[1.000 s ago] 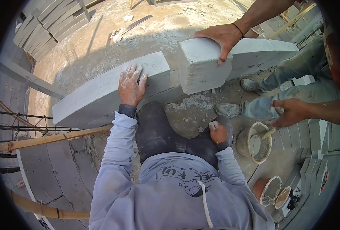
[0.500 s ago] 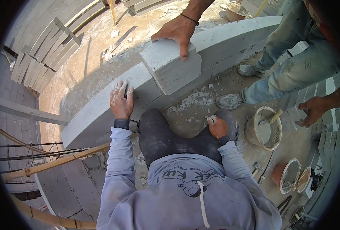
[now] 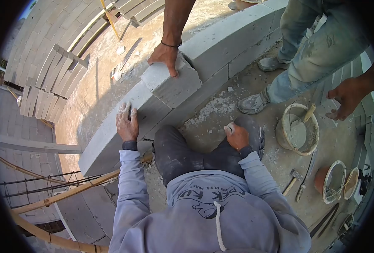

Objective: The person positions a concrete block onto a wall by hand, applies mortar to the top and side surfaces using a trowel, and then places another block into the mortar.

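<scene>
- Stacked blocks [image 3: 48,84] lie far left on the ground beyond the wall, well apart from the work.
- The left hand [image 3: 126,124] lies flat, fingers spread, gripping nothing, on the laid block [image 3: 111,135].
- Just right of it, a co-worker's hand [image 3: 165,56] presses a tilted loose block [image 3: 172,84] in the wall's gap.
- The right hand [image 3: 236,135] rests curled on the knee; whether its grip holds anything cannot be told.
- A mortar bucket [image 3: 298,133] and hammer [image 3: 292,180] crowd the floor at right.

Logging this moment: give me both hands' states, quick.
Left hand: open, flat on the laid block, holding nothing.
Right hand: loosely curled, resting on the knee, holding nothing visible.
</scene>
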The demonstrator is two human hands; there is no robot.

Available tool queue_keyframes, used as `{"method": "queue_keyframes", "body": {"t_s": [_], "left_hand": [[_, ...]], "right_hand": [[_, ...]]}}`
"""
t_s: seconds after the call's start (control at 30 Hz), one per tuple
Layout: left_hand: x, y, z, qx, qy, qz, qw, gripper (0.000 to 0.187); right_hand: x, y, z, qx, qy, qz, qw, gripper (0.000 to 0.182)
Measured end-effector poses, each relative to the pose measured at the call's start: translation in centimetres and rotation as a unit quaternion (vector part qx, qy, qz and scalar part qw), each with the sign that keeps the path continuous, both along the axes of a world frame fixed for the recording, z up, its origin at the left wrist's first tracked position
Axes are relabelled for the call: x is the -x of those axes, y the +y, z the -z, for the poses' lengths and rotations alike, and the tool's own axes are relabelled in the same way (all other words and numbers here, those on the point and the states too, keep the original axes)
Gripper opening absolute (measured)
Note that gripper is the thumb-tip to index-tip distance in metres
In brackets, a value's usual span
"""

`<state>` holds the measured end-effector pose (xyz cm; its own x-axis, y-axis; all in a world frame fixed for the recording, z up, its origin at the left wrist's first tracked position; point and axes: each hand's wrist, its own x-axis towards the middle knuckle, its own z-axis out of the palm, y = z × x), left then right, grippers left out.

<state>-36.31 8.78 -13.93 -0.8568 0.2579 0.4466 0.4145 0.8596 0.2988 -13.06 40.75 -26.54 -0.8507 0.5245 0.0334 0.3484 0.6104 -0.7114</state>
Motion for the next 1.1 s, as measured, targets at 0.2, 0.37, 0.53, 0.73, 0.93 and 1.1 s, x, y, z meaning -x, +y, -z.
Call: {"method": "queue_keyframes", "body": {"t_s": [0.2, 0.37, 0.53, 0.73, 0.93, 1.1], "left_hand": [[0.01, 0.2, -0.01, 0.006, 0.004, -0.01, 1.0, 0.039], [-0.11, 0.28, -0.1, 0.004, 0.006, -0.01, 1.0, 0.039], [-0.13, 0.32, -0.1, 0.008, 0.019, -0.02, 1.0, 0.039], [-0.23, 0.24, 0.08, 0.005, 0.03, -0.022, 0.999, 0.038], [-0.28, 0.47, 0.12, -0.004, 0.036, -0.016, 0.999, 0.037], [-0.17, 0.35, 0.23, -0.005, 0.042, -0.012, 0.999, 0.036]], "right_hand": [[-0.3, 0.41, -0.26, 0.016, 0.005, 0.004, 1.0, 0.022], [-0.33, 0.68, -0.17, 0.018, 0.016, -0.004, 1.0, 0.021], [-0.24, 0.93, -0.01, 0.014, 0.011, -0.008, 1.0, 0.022], [-0.38, 1.05, 0.03, 0.014, -0.006, -0.008, 1.0, 0.023], [-0.7, 0.92, -0.03, 0.007, 0.01, 0.0, 1.0, 0.022], [-0.77, 0.91, -0.12, 0.007, 0.014, 0.0, 1.0, 0.02]]}}
